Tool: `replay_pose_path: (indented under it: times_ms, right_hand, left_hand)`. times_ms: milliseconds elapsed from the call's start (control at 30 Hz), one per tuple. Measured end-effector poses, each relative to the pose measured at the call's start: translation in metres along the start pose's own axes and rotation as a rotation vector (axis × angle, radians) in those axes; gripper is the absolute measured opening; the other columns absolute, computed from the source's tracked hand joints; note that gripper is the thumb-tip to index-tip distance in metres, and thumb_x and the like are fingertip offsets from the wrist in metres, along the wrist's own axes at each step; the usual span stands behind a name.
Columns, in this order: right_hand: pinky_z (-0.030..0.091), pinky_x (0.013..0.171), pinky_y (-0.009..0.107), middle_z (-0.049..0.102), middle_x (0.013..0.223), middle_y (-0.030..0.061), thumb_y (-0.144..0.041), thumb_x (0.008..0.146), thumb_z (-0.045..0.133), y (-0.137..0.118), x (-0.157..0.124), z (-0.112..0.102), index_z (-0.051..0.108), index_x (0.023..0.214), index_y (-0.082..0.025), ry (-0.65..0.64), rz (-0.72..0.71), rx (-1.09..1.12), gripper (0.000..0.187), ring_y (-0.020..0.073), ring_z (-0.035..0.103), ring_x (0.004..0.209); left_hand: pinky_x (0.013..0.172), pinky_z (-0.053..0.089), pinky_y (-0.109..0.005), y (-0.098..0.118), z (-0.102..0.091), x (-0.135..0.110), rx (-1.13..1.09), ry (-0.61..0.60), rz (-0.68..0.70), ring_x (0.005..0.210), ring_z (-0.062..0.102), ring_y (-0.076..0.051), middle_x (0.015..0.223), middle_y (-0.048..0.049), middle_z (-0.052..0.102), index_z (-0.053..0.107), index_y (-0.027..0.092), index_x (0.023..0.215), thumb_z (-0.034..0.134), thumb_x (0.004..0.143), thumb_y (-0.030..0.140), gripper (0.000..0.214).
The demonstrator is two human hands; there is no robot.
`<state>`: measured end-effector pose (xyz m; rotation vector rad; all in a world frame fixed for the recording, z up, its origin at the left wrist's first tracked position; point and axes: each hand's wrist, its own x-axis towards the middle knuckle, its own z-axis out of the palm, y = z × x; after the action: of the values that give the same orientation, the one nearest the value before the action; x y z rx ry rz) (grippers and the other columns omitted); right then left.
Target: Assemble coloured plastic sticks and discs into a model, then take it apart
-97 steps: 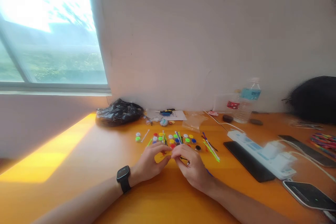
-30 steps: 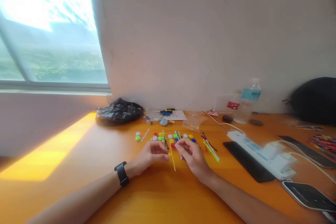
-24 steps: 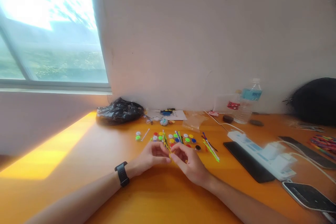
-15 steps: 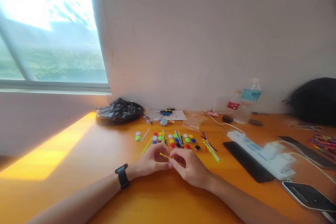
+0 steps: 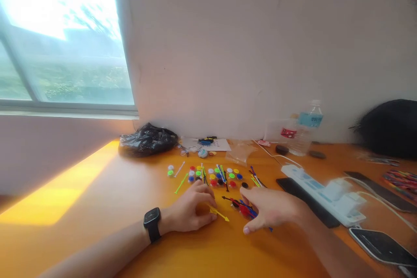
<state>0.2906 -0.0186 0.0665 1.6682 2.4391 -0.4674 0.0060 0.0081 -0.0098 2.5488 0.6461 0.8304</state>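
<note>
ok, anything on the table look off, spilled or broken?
Nothing looks spilled or visibly broken. One untidy spot: by the right hand, a red disc lies jumbled with crossing arrows, whereas the discs farther back sit in rough rows.

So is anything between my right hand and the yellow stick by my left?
Partly: a black disc and a red disc lie between your right hand and the yellow stick. Nothing visible blocks its thumb.

Over the bench (image 5: pixel 182 256), the left-hand grip (image 5: pixel 190 209) pinches a yellow stick (image 5: pixel 222 214), arrowhead toward four o'clock; the right-hand grip (image 5: pixel 273 207) is splayed, a red disc (image 5: pixel 244 211) at its nine o'clock.
</note>
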Motion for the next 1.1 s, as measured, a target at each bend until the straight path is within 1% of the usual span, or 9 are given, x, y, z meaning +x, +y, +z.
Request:
replay_pose_path:
  times_ms: [133, 233, 467, 567, 667, 767, 867, 1000, 1100]
  right_hand:
    - [0.030, 0.058, 0.028, 0.064, 0.090, 0.0025, -0.047, 0.069, 0.078, -0.004, 0.006, 0.009, 0.060, 0.099, -0.025, -0.042, -0.010, -0.003, 0.041, 0.0225, 0.058, 0.073]
    - [0.029, 0.057, 0.028, 0.063, 0.089, 0.0017, -0.040, 0.072, 0.076, -0.010, 0.012, 0.014, 0.060, 0.096, -0.026, -0.007, -0.033, 0.023, 0.032, 0.0211, 0.057, 0.072]
    - [0.030, 0.056, 0.027, 0.065, 0.085, 0.0006, -0.049, 0.083, 0.071, -0.022, 0.023, 0.019, 0.061, 0.096, -0.025, 0.055, -0.138, 0.164, 0.029, 0.0179, 0.056, 0.068]
    - [0.029, 0.056, 0.028, 0.068, 0.083, 0.0020, -0.059, 0.090, 0.064, -0.028, 0.025, 0.020, 0.062, 0.094, -0.024, 0.110, -0.164, 0.167, 0.035, 0.0179, 0.057, 0.067]
    - [0.027, 0.058, 0.029, 0.070, 0.081, 0.0053, -0.064, 0.099, 0.049, -0.032, 0.027, 0.021, 0.063, 0.085, -0.021, 0.239, -0.133, 0.113, 0.047, 0.0192, 0.060, 0.069]
    - [0.027, 0.061, 0.030, 0.072, 0.080, 0.0066, -0.061, 0.103, 0.043, -0.035, 0.031, 0.024, 0.063, 0.081, -0.021, 0.383, -0.102, 0.056, 0.050, 0.0209, 0.065, 0.072]
    - [0.029, 0.063, 0.030, 0.074, 0.082, 0.0047, -0.053, 0.104, 0.045, -0.038, 0.037, 0.030, 0.064, 0.087, -0.023, 0.486, -0.110, 0.048, 0.039, 0.0216, 0.068, 0.076]
    - [0.036, 0.069, 0.029, 0.073, 0.085, 0.0018, -0.038, 0.101, 0.053, -0.040, 0.044, 0.041, 0.062, 0.099, -0.024, 0.560, -0.171, 0.118, 0.017, 0.0202, 0.069, 0.080]
    - [0.039, 0.072, 0.028, 0.073, 0.088, 0.0013, -0.028, 0.102, 0.047, -0.040, 0.047, 0.044, 0.061, 0.102, -0.024, 0.598, -0.216, 0.186, 0.014, 0.0185, 0.068, 0.081]
  left_hand:
    - [0.096, 0.043, -0.043, 0.001, -0.001, -0.001, 0.105, 0.037, 0.006, 0.102, 0.053, -0.024, 0.110, -0.0077, 0.063, 0.079, 0.029, 0.100, 0.071, 0.090, 0.030, 0.013]
    - [0.089, 0.045, -0.039, 0.001, -0.001, -0.002, 0.099, -0.012, 0.018, 0.096, 0.054, -0.023, 0.100, -0.0077, 0.065, 0.078, 0.028, 0.104, 0.066, 0.093, 0.026, 0.016]
    - [0.087, 0.047, -0.037, -0.002, -0.001, 0.001, 0.075, -0.013, 0.074, 0.094, 0.062, -0.022, 0.100, -0.0069, 0.071, 0.073, 0.026, 0.111, 0.061, 0.097, 0.028, 0.018]
    - [0.085, 0.048, -0.037, 0.001, -0.003, 0.001, 0.104, 0.000, 0.070, 0.091, 0.063, -0.022, 0.097, -0.0060, 0.072, 0.072, 0.027, 0.110, 0.066, 0.091, 0.030, 0.019]
    - [0.083, 0.047, -0.038, 0.007, -0.007, 0.000, 0.145, 0.042, 0.035, 0.089, 0.061, -0.023, 0.096, -0.0051, 0.072, 0.070, 0.026, 0.105, 0.070, 0.084, 0.030, 0.022]
    - [0.087, 0.044, -0.041, 0.006, -0.011, 0.001, 0.269, 0.166, -0.080, 0.091, 0.059, -0.024, 0.094, -0.0052, 0.071, 0.069, 0.025, 0.101, 0.062, 0.092, 0.030, 0.013]
    - [0.093, 0.040, -0.046, -0.005, -0.018, 0.001, 0.483, 0.250, -0.236, 0.101, 0.056, -0.027, 0.102, -0.0060, 0.070, 0.068, 0.025, 0.100, 0.051, 0.100, 0.028, 0.017]
    - [0.097, 0.037, -0.048, -0.035, -0.031, -0.001, 0.704, 0.242, -0.424, 0.118, 0.051, -0.032, 0.122, -0.0100, 0.066, 0.065, 0.024, 0.116, 0.045, 0.104, 0.034, 0.026]
    - [0.095, 0.037, -0.049, -0.059, -0.041, -0.006, 0.787, 0.217, -0.591, 0.120, 0.049, -0.036, 0.125, -0.0137, 0.064, 0.064, 0.022, 0.121, 0.043, 0.104, 0.041, 0.032]
